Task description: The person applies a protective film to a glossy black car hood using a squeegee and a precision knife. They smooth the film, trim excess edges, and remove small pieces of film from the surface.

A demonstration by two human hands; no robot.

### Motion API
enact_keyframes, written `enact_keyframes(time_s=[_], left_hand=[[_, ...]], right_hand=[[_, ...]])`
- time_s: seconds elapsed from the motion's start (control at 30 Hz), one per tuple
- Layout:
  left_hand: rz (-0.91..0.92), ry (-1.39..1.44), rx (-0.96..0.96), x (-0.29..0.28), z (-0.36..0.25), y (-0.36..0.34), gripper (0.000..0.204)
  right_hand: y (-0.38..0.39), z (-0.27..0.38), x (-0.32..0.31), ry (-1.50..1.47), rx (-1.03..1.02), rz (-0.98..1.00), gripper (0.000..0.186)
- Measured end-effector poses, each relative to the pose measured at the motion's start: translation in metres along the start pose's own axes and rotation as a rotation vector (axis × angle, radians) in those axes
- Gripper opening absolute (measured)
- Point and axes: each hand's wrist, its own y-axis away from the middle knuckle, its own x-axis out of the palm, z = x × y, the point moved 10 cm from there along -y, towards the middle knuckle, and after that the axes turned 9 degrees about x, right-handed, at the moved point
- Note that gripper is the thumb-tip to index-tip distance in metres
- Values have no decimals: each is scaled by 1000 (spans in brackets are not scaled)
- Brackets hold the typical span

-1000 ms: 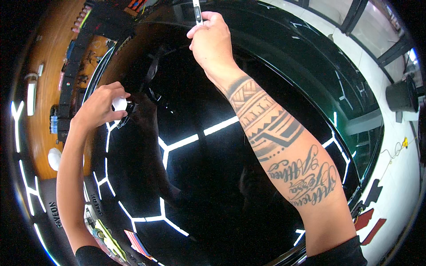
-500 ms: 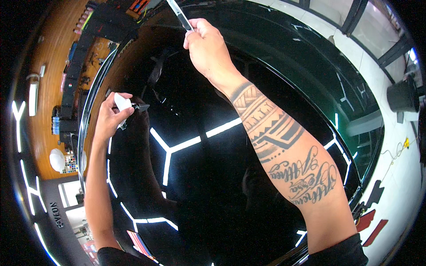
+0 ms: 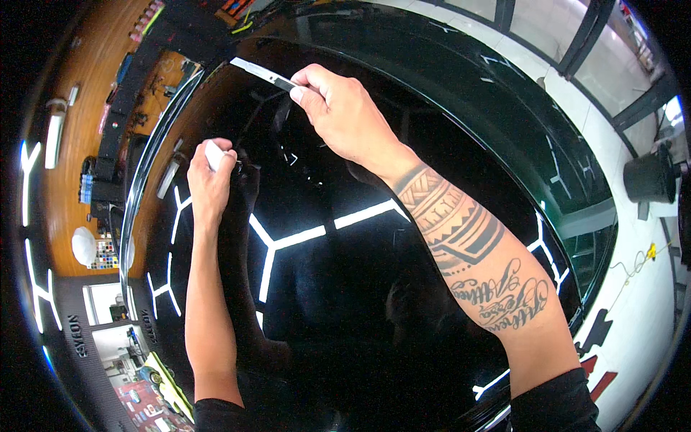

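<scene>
Over a glossy black car panel [image 3: 345, 302], my right hand [image 3: 345, 115] grips a slim snap-off utility knife [image 3: 265, 73]. Its silver body reaches out to the left from my closed fingers, with the tip near the panel's far left edge. To the left and nearer, my left hand [image 3: 209, 183] is closed round a small white object [image 3: 214, 155] with a flat face; the fingers cover most of it, so its kind does not show. Whether that hand touches the panel I cannot tell.
A shiny trim edge [image 3: 138, 180] curves along the panel's left side. Dark green bodywork [image 3: 504, 93] lies at the far right. Beyond it a black bucket [image 3: 648, 176] stands on the pale floor, near a yellow item with a cord [image 3: 652, 252]. Lamp reflections streak the panel.
My right hand has come slightly nearer, and the knife has swung from pointing away to pointing left. My left hand has shifted right with the white object, whose dark protruding part is now hidden.
</scene>
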Motion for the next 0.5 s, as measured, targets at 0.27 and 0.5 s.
enact_keyframes(time_s=[0.27,0.5], left_hand=[[170,558,78,2,-111,-6,37],[229,1238,41,43,-118,-34,32]], right_hand=[[26,-13,53,-1022,398,661,19],[19,-6,56,-1075,374,625,26]])
